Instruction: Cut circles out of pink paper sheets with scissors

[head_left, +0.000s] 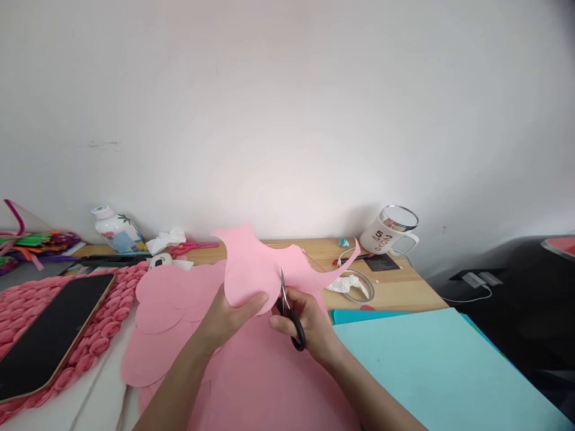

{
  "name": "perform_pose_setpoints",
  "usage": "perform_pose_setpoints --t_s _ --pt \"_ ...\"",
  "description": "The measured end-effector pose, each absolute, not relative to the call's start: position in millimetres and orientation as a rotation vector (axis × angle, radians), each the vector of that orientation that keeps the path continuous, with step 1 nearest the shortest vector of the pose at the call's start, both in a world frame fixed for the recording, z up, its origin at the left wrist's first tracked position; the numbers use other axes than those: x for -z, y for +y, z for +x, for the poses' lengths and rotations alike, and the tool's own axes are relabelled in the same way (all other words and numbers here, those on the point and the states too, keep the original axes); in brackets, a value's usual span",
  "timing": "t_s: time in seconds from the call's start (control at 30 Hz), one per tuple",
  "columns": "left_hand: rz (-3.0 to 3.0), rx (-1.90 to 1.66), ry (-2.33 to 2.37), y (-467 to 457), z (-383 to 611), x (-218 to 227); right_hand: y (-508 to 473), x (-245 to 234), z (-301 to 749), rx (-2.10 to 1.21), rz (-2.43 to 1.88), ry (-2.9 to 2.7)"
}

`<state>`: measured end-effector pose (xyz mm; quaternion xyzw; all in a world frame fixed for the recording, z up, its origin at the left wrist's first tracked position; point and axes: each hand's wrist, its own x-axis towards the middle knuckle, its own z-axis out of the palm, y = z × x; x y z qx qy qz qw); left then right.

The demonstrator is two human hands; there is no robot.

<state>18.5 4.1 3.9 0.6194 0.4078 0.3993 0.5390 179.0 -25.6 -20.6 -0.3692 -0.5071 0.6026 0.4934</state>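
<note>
My left hand [240,311] pinches a pink paper sheet [258,257], thumb on top near its rounded lower edge. The sheet is held up off the table, with curved cut edges and a thin strip curling to the right. In my right hand [305,320] are black-handled scissors [295,329], their blades pointing up at the paper beside the rounded part. Some of my right fingers are hidden behind the handles and paper. Under my hands lies a large pink sheet [269,383]. Several rounded pink paper cutouts [157,347] overlap in a pile to the left.
A phone [51,335] rests on a pink braided mat [110,323] at left. Light blue sheets [417,353] lie at right. Along the wall stand a white bottle [119,230] and a mug [389,230]; pink scissors [194,246] and crumpled tissue [348,284] lie between.
</note>
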Motion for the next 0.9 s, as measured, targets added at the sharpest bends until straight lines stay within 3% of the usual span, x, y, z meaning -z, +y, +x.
perform_pose_setpoints --t_s 0.9 --pt "1.529 -0.911 1.002 3.7 19.5 -10.0 -26.2 20.5 178.2 -1.407 -0.942 -1.257"
